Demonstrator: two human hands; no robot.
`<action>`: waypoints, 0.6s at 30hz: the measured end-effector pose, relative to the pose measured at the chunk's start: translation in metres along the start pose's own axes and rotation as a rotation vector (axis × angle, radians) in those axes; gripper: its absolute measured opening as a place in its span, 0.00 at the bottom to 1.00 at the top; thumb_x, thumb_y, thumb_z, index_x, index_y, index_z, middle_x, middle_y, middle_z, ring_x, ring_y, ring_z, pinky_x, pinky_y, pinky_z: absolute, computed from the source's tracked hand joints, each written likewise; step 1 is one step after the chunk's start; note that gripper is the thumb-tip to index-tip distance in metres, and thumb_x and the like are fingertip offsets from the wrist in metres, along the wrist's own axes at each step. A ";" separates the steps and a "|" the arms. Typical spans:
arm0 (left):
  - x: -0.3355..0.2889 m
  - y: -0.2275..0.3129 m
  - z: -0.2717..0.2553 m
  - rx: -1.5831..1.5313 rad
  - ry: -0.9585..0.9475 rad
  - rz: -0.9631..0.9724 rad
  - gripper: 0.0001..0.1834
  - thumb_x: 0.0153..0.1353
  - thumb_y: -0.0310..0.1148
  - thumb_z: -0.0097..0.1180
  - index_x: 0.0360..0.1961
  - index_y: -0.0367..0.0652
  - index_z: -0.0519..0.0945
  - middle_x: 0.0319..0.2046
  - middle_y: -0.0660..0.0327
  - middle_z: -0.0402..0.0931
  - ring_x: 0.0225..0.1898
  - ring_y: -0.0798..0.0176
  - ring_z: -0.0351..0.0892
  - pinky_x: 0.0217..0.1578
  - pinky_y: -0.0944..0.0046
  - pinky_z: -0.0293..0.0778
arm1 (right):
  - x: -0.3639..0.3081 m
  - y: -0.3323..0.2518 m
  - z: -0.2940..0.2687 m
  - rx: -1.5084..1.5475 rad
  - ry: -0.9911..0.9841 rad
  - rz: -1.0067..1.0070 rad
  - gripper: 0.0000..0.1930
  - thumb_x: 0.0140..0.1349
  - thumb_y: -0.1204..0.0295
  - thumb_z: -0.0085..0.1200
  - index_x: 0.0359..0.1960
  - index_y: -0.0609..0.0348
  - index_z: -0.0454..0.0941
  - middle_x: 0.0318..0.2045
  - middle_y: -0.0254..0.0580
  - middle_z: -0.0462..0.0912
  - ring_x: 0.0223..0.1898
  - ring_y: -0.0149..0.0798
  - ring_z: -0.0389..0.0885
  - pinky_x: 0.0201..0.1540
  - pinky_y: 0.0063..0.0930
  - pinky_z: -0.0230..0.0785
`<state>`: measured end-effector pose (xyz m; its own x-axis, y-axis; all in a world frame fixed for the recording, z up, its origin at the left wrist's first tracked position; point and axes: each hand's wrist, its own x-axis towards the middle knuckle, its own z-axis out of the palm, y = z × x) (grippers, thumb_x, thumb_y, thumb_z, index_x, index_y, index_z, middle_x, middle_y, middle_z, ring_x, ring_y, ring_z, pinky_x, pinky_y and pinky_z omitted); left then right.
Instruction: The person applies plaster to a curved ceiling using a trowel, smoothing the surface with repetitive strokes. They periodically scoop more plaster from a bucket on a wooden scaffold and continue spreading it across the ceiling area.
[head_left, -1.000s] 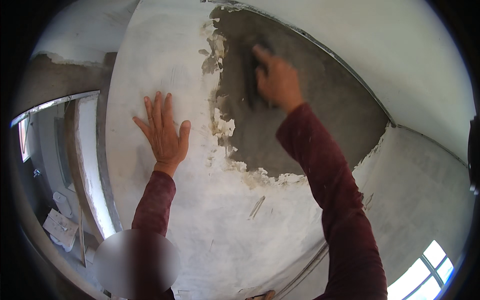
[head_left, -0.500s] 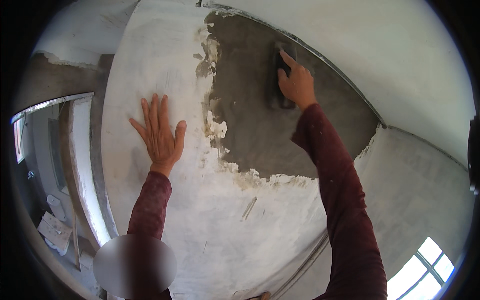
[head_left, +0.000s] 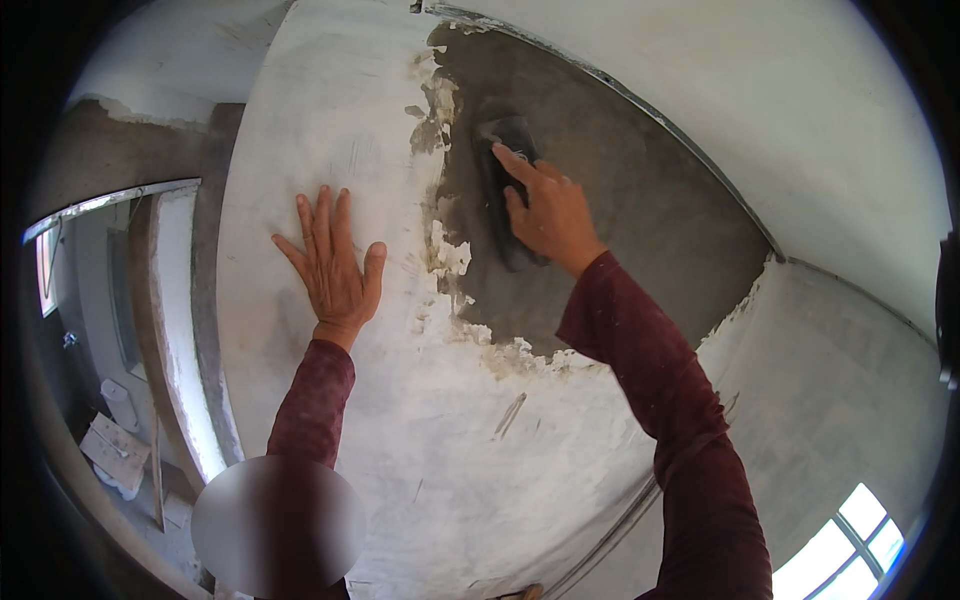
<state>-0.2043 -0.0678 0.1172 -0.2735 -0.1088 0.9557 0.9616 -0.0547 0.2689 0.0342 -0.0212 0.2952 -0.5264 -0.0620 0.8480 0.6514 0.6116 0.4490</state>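
Observation:
My right hand grips a dark rectangular plastering float by its back, index finger stretched along it. The float lies against a patch of wet grey-brown plaster, close to the patch's ragged left edge. Beneath my palm the float's handle is hidden. My left hand rests flat on the white wall, fingers spread, holding nothing. Flaking white coating borders the plaster between both hands. Dark red sleeves cover both forearms.
A metal edge strip runs along the patch's top, below the pale ceiling. At left, a doorway frame opens on a room with a toilet and a board. A bright window is at lower right.
My right hand has swept the float left and slightly down across the plaster, nearer the ragged edge. My left hand keeps its place on the wall; the whole view has shifted slightly.

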 end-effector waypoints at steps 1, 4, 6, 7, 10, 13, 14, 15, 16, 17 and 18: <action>0.000 -0.002 0.000 0.012 -0.002 -0.010 0.42 0.69 0.65 0.29 0.73 0.45 0.57 0.75 0.53 0.48 0.78 0.47 0.33 0.67 0.27 0.17 | -0.001 -0.003 -0.003 0.008 -0.034 -0.025 0.28 0.60 0.67 0.55 0.65 0.41 0.71 0.43 0.55 0.83 0.46 0.60 0.81 0.49 0.51 0.74; -0.002 0.010 0.002 -0.035 -0.030 -0.016 0.43 0.69 0.66 0.28 0.73 0.45 0.57 0.75 0.53 0.47 0.78 0.47 0.32 0.67 0.27 0.15 | 0.053 0.011 -0.016 0.017 0.098 0.128 0.27 0.59 0.68 0.55 0.63 0.39 0.73 0.42 0.56 0.82 0.44 0.61 0.82 0.47 0.51 0.75; -0.007 0.019 0.010 -0.079 -0.042 -0.009 0.42 0.69 0.65 0.28 0.73 0.45 0.57 0.75 0.53 0.47 0.78 0.47 0.32 0.67 0.27 0.15 | 0.059 0.010 -0.009 -0.022 0.170 0.139 0.26 0.59 0.68 0.55 0.62 0.38 0.74 0.41 0.57 0.82 0.41 0.62 0.83 0.46 0.51 0.76; -0.005 0.016 0.007 -0.069 -0.030 -0.004 0.42 0.70 0.65 0.28 0.73 0.45 0.57 0.75 0.53 0.47 0.78 0.47 0.31 0.67 0.27 0.15 | 0.051 -0.011 -0.003 0.010 0.090 0.062 0.25 0.59 0.68 0.54 0.62 0.39 0.74 0.40 0.57 0.83 0.41 0.61 0.83 0.45 0.51 0.76; -0.001 -0.005 0.000 -0.038 0.026 -0.015 0.42 0.70 0.64 0.29 0.73 0.44 0.57 0.75 0.52 0.48 0.78 0.46 0.32 0.66 0.27 0.15 | 0.021 -0.056 0.013 0.095 -0.029 -0.129 0.24 0.60 0.68 0.53 0.61 0.42 0.74 0.39 0.58 0.83 0.40 0.60 0.83 0.43 0.52 0.76; 0.004 -0.002 -0.003 -0.037 0.025 -0.007 0.42 0.70 0.65 0.27 0.73 0.43 0.57 0.74 0.52 0.49 0.77 0.45 0.34 0.66 0.26 0.17 | 0.034 -0.005 -0.003 0.028 0.079 -0.089 0.23 0.61 0.68 0.52 0.60 0.43 0.75 0.39 0.59 0.83 0.38 0.60 0.83 0.41 0.52 0.77; -0.003 0.009 0.004 -0.061 -0.003 -0.012 0.43 0.70 0.65 0.25 0.73 0.43 0.57 0.74 0.52 0.49 0.77 0.45 0.35 0.66 0.26 0.18 | 0.049 0.021 -0.016 -0.036 0.106 0.007 0.23 0.61 0.67 0.52 0.60 0.43 0.75 0.39 0.58 0.83 0.38 0.60 0.83 0.40 0.52 0.77; -0.003 0.009 0.004 -0.055 0.006 -0.006 0.43 0.70 0.65 0.25 0.73 0.43 0.57 0.74 0.52 0.49 0.77 0.45 0.35 0.66 0.26 0.18 | 0.052 0.019 -0.016 -0.027 0.124 0.015 0.23 0.61 0.67 0.51 0.60 0.43 0.74 0.39 0.58 0.83 0.38 0.60 0.83 0.40 0.52 0.77; -0.003 0.009 0.006 -0.051 0.016 0.000 0.43 0.70 0.65 0.25 0.73 0.43 0.57 0.74 0.52 0.49 0.77 0.45 0.35 0.66 0.26 0.18 | 0.055 0.013 -0.015 -0.022 0.140 0.023 0.23 0.61 0.67 0.51 0.61 0.43 0.74 0.39 0.58 0.83 0.38 0.59 0.83 0.40 0.52 0.77; -0.004 0.010 0.008 -0.051 0.024 0.005 0.43 0.70 0.65 0.25 0.73 0.43 0.57 0.74 0.52 0.49 0.77 0.45 0.35 0.66 0.26 0.18 | 0.055 0.006 -0.012 -0.020 0.155 0.032 0.23 0.62 0.67 0.51 0.61 0.43 0.74 0.39 0.58 0.83 0.38 0.59 0.83 0.40 0.52 0.77; -0.004 0.011 0.008 -0.053 0.025 -0.007 0.43 0.70 0.65 0.25 0.73 0.43 0.56 0.74 0.52 0.49 0.77 0.44 0.35 0.66 0.26 0.18 | 0.037 -0.011 -0.004 0.046 0.068 -0.053 0.24 0.62 0.66 0.52 0.62 0.43 0.73 0.40 0.56 0.83 0.37 0.59 0.83 0.40 0.52 0.77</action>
<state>-0.1923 -0.0606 0.1176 -0.2815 -0.1331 0.9503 0.9572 -0.1080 0.2685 0.0095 -0.0329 0.3232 -0.5203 -0.1472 0.8412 0.5969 0.6417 0.4815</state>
